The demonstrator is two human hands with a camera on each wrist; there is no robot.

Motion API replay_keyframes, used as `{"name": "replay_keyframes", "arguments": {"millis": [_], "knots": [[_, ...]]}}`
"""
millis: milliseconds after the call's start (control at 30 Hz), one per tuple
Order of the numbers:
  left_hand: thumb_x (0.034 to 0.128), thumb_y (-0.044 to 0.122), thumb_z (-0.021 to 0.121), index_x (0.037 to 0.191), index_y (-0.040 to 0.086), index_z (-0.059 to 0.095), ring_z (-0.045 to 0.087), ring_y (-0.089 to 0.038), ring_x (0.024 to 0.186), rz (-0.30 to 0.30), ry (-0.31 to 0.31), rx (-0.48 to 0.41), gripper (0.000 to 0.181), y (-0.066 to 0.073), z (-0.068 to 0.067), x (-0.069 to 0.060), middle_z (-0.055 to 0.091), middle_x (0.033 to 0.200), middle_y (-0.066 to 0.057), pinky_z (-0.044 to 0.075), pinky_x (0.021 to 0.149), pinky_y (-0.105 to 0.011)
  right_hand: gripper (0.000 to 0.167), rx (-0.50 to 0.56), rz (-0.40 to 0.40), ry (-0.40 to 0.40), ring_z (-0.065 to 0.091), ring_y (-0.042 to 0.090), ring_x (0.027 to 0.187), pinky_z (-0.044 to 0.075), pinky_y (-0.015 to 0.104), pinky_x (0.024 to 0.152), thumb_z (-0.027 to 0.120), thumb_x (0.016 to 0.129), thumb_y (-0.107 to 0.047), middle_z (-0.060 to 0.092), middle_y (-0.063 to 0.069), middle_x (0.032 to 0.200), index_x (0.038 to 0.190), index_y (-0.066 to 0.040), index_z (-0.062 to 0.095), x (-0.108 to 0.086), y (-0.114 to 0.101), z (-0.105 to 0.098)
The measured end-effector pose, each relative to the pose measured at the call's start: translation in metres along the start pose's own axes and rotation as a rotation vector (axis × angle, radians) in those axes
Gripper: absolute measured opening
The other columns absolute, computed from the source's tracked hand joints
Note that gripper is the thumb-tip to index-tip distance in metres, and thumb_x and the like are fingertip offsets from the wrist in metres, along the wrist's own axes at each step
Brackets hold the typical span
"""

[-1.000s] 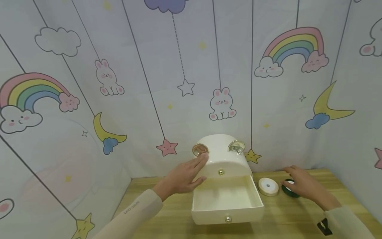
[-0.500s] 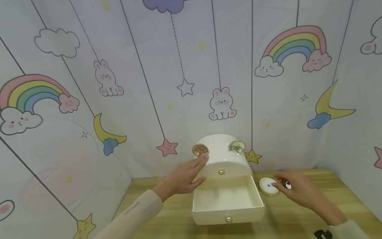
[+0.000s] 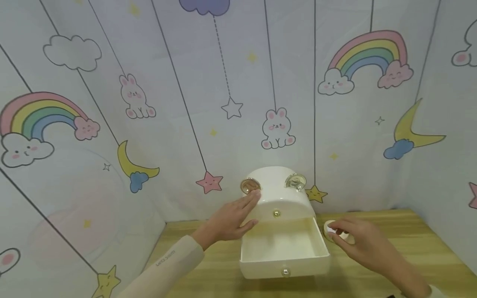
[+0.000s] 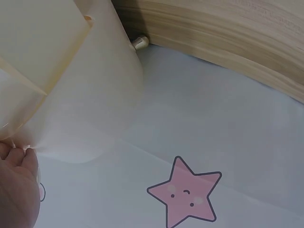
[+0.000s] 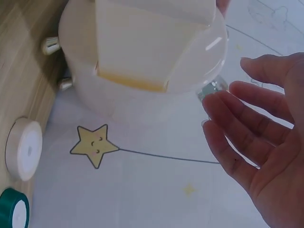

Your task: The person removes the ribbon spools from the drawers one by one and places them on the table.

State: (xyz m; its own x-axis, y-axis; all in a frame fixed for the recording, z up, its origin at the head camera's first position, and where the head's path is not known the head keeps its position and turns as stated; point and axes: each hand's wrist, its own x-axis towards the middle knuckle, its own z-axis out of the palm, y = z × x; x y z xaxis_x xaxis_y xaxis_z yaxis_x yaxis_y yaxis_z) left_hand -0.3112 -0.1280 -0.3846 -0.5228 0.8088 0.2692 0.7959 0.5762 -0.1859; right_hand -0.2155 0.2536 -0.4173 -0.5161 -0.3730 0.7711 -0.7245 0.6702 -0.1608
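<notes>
A cream-white storage box (image 3: pixel 277 196) with two round metallic ears stands on the table, its lower drawer (image 3: pixel 262 267) pulled out and the upper one in. My left hand (image 3: pixel 232 219) rests with straight fingers on the box's left top edge, by the left ear. Over the spools to the right of the box hovers my right hand (image 3: pixel 367 244), fingers loosely bent. In the right wrist view nothing lies between its fingers. A cream ribbon spool (image 5: pixel 26 149) and a dark green ribbon spool (image 5: pixel 14 209) lie on the table; in the head view the hand covers the green one.
The wood-grain table (image 3: pixel 402 227) meets a pale cloth backdrop (image 3: pixel 179 136) printed with rainbows, bunnies and stars. Cloth also hangs at the left and right. The drawer juts toward me, with a gold knob (image 3: pixel 285 272) on its front.
My right hand has moved left, from over the green spool to over the cream spool. The left hand and the box have stayed in place.
</notes>
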Motion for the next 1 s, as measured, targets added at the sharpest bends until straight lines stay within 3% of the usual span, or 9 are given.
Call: {"name": "replay_keyframes", "arguments": {"millis": [167, 367, 467, 600, 733, 1000], "knots": [[0.1106, 0.04, 0.047, 0.167, 0.002, 0.022, 0.037, -0.03, 0.158, 0.0, 0.008, -0.003, 0.073, -0.001, 0.001, 0.0, 0.027, 0.174, -0.016, 0.043, 0.123, -0.043, 0.029, 0.044, -0.046, 0.043, 0.061, -0.006, 0.074, 0.044, 0.007, 0.059, 0.089, 0.077, -0.004, 0.07, -0.016, 0.09, 0.095, -0.022, 0.076, 0.003, -0.019, 0.011], [0.1115, 0.042, 0.044, 0.169, 0.005, 0.016, 0.032, -0.027, 0.161, -0.021, -0.037, -0.01, 0.073, 0.0, 0.004, 0.0, 0.021, 0.176, -0.012, 0.038, 0.127, -0.041, 0.022, 0.106, -0.109, 0.062, 0.06, -0.007, 0.073, 0.047, 0.007, 0.062, 0.088, 0.081, -0.009, 0.066, -0.018, 0.086, 0.089, -0.023, 0.075, 0.003, -0.041, 0.022], [0.1111, 0.042, 0.045, 0.168, 0.004, 0.017, 0.032, -0.027, 0.161, -0.019, -0.031, -0.011, 0.074, 0.0, 0.005, -0.001, 0.022, 0.176, -0.012, 0.039, 0.127, -0.041, 0.009, 0.103, -0.121, 0.043, 0.059, -0.007, 0.073, 0.049, 0.006, 0.064, 0.081, 0.094, -0.024, 0.066, -0.019, 0.085, 0.088, -0.024, 0.074, 0.003, -0.049, 0.025], [0.1106, 0.041, 0.046, 0.168, 0.003, 0.02, 0.035, -0.028, 0.16, -0.01, -0.017, -0.011, 0.074, 0.001, 0.005, 0.0, 0.025, 0.175, -0.014, 0.041, 0.125, -0.042, 0.016, 0.11, -0.133, 0.032, 0.06, -0.007, 0.073, 0.048, 0.005, 0.064, 0.072, 0.101, -0.034, 0.067, -0.019, 0.085, 0.089, -0.025, 0.074, 0.003, -0.055, 0.029], [0.1114, 0.042, 0.044, 0.168, 0.003, 0.02, 0.036, -0.029, 0.159, -0.007, -0.021, -0.004, 0.073, 0.001, 0.004, 0.0, 0.025, 0.175, -0.014, 0.042, 0.125, -0.042, 0.01, 0.156, -0.177, 0.04, 0.059, -0.007, 0.072, 0.045, 0.003, 0.063, 0.076, 0.098, -0.026, 0.067, -0.016, 0.085, 0.089, -0.022, 0.075, 0.001, -0.058, 0.035], [0.1108, 0.041, 0.046, 0.167, 0.001, 0.021, 0.036, -0.029, 0.159, 0.011, 0.006, 0.012, 0.073, 0.0, 0.001, 0.001, 0.027, 0.174, -0.016, 0.042, 0.124, -0.042, 0.028, 0.129, -0.224, 0.044, 0.06, -0.004, 0.072, 0.046, 0.004, 0.066, 0.057, 0.108, -0.035, 0.066, -0.015, 0.087, 0.089, -0.021, 0.074, 0.004, -0.072, 0.041]]}}
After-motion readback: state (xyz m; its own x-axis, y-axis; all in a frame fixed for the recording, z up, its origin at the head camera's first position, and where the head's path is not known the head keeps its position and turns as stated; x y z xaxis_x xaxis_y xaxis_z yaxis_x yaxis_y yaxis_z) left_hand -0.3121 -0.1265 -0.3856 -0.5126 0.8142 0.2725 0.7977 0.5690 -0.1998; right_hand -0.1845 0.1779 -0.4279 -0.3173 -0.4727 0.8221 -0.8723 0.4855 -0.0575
